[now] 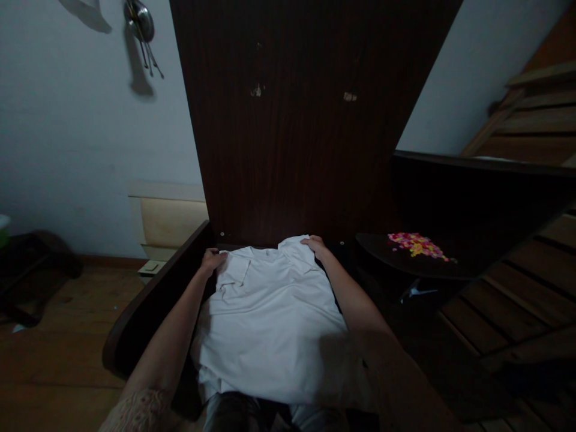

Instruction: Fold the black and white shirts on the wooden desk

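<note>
A white T-shirt (279, 318) lies spread out in front of me, its neckline at the far end and its hem near my legs. Its short sleeves are folded inward over the front. My left hand (213, 260) grips the shirt at the far left shoulder, fingers closed on the cloth. At the far right shoulder, my right hand (316, 245) pinches the fabric between thumb and fingers. Light wrinkles cross the shirt's middle, and a shadow falls on its lower right.
A dark wooden panel (297, 132) rises behind the shirt. To the left runs a dark raised side board (153, 294). On the right, a dark shelf (373, 249) bears a pile of pink and yellow petal-like bits (416, 245). Wooden slats (531, 300) stand farther right.
</note>
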`<state>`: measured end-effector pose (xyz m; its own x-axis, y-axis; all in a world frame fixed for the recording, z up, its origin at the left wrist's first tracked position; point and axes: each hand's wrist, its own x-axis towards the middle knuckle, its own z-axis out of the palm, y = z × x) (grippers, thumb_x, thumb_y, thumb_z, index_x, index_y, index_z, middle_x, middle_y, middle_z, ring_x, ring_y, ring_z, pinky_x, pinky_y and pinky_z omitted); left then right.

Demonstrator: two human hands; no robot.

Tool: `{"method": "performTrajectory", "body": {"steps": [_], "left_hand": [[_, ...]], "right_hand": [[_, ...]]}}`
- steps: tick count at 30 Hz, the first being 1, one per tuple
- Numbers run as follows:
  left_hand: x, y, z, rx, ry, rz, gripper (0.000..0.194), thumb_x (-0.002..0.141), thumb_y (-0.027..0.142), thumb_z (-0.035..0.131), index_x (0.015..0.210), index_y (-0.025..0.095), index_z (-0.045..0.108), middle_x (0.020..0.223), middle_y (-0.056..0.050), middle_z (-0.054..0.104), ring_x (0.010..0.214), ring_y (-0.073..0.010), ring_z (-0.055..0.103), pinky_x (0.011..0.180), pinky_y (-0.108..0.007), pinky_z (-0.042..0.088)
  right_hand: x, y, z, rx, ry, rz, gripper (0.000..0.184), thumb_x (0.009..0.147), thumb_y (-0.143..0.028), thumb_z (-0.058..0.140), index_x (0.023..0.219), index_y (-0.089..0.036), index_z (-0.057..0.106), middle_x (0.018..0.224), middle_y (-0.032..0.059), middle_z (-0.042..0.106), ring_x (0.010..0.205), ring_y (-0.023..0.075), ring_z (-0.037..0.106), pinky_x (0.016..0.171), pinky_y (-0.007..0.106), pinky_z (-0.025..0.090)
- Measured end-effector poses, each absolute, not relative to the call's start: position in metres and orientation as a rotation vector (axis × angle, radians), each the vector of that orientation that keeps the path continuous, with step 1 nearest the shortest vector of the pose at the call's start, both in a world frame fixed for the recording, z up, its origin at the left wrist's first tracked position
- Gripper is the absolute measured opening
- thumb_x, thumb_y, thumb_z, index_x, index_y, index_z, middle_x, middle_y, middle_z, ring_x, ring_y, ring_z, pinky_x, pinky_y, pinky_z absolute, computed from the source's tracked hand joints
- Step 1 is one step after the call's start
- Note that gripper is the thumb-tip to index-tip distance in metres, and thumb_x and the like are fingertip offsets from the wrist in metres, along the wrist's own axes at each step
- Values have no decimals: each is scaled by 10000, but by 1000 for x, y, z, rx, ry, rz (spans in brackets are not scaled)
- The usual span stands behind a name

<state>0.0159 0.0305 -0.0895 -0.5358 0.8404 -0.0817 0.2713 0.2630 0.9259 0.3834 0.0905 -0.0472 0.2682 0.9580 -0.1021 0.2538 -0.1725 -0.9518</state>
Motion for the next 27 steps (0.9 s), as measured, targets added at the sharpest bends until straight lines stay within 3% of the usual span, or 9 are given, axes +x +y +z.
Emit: {"method": "performTrajectory", "body": {"steps": [3, 8, 11, 15, 18, 21, 24, 27], "left_hand": [[15, 26, -87, 1052, 2018, 1260, 424, 709, 253, 699, 1094, 151, 552, 833, -38, 676, 708, -153, 664, 651, -250, 518], [16, 14, -73, 1162, 2141, 1287, 387, 838, 304, 556, 1189, 140, 549, 1037, -135, 690, 1014, -238, 657, 864, -340, 503], [18, -2, -64, 1242, 2175, 1251, 426, 831, 308, 549, 1206, 106, 546, 1112, -186, 675, 1107, -283, 624, 948, -385, 464], [19, -50, -60, 1562, 2342, 889, 472, 828, 394, 510, 1162, 70, 586, 1191, -248, 629, 1155, -346, 591, 962, -427, 447], [18, -100, -65, 1594, 2411, 426, 577, 861, 554, 371, 1029, 85, 662, 1058, -260, 678, 1044, -406, 637, 867, -478, 478], [20, -144, -74, 1495, 2364, 338, 681, 821, 688, 325, 861, 124, 705, 911, -254, 706, 972, -428, 657, 810, -477, 483], [25, -170, -79, 1471, 2258, 439, 545, 717, 703, 503, 718, 189, 686, 769, -183, 706, 895, -385, 677, 746, -400, 488], [32, -181, -75, 1457, 2002, 649, 426, 614, 644, 652, 631, 220, 608, 655, -85, 661, 764, -303, 669, 635, -315, 467]], "right_hand": [[382, 88, -49, -1607, -1123, 909, 217, 566, -145, 706, 618, -214, 506, 587, -34, 576, 610, 141, 574, 519, 211, 446], [385, 83, -49, -1598, -1124, 803, 208, 605, -194, 680, 739, -218, 523, 695, -13, 624, 688, 155, 618, 603, 229, 477], [394, 73, -45, -1609, -1169, 779, 235, 605, -180, 678, 785, -211, 530, 723, -12, 624, 687, 149, 617, 611, 231, 477], [416, 42, -37, -1621, -1307, 707, 275, 563, -114, 706, 767, -211, 548, 708, -39, 611, 675, 123, 599, 623, 207, 456], [438, 0, -32, -1718, -1599, 726, 195, 680, -265, 710, 728, -215, 528, 595, -52, 585, 505, 106, 548, 524, 212, 420], [457, -50, -29, -1806, -1810, 1109, 383, 785, -545, 619, 639, -211, 502, 524, -20, 592, 390, 111, 507, 435, 233, 385], [468, -92, -29, -1870, -2033, 1221, 546, 759, -686, 577, 515, -205, 487, 428, 1, 538, 376, 114, 481, 434, 245, 360], [469, -116, -30, -1772, -2093, 1075, 509, 669, -653, 685, 517, -201, 508, 436, -17, 509, 436, 110, 472, 463, 241, 334]]}}
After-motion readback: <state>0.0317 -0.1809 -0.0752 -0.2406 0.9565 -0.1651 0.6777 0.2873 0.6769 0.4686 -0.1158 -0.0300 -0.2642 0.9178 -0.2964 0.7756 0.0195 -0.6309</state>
